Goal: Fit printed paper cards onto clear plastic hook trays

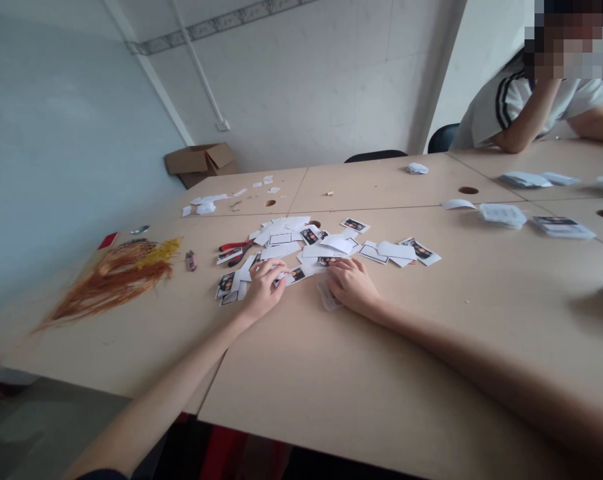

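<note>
A loose pile of small white cards (280,249), several with printed photos, spreads across the table before me. My left hand (266,288) lies over the near left part of the pile. Its fingers are bent and apart, touching cards, and no card is plainly gripped. My right hand (352,285) is closed over a small translucent plastic box (330,297) at the pile's near edge, covering much of it. A photo card (297,274) shows between the two hands. Pliers with red and black handles (236,251) lie left of the pile, partly under cards.
Brown and yellow strands (126,270) lie at the left, near a small pink object (190,261). Plastic boxes (503,215) and card stacks (525,179) stand at the right. Across the table sits a person (518,110). A cardboard box (201,160) is behind the table.
</note>
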{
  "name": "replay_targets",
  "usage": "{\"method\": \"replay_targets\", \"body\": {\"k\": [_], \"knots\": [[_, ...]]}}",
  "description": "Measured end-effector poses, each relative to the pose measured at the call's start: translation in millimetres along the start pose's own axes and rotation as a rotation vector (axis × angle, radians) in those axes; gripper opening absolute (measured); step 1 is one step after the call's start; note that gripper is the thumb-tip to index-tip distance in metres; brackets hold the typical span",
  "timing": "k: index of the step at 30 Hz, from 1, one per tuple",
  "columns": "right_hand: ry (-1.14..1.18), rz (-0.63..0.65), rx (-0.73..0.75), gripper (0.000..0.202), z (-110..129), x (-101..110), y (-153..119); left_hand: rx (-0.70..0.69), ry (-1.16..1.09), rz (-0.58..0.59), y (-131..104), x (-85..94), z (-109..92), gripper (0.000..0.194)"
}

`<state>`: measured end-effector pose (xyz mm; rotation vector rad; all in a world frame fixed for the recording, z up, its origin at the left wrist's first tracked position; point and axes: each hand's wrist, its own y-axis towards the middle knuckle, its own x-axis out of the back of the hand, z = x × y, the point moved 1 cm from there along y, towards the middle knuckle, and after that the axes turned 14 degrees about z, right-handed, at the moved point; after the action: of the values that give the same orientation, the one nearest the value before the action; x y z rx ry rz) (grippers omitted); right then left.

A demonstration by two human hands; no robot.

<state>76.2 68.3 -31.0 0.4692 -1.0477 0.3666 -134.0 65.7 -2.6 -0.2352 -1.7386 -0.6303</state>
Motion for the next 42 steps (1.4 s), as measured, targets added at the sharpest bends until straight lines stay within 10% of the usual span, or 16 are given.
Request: {"method": "replay_targets", "body": {"k": [23, 32, 42], "knots": [[-0.143, -0.078, -0.044, 0.025, -19, 8, 19, -0.046, 0.014, 0.076, 11, 2.7, -6, 0.017], [-0.201, -0.072, -0.067, 0.029, -38, 4, 31, 0.110, 0.011, 0.174, 99, 15.4, 77, 0.029], [-0.212, -0.080, -0.074, 0.025, -35, 4, 33, 0.210, -0.007, 0.109, 104, -7.3, 125, 0.034]]}}
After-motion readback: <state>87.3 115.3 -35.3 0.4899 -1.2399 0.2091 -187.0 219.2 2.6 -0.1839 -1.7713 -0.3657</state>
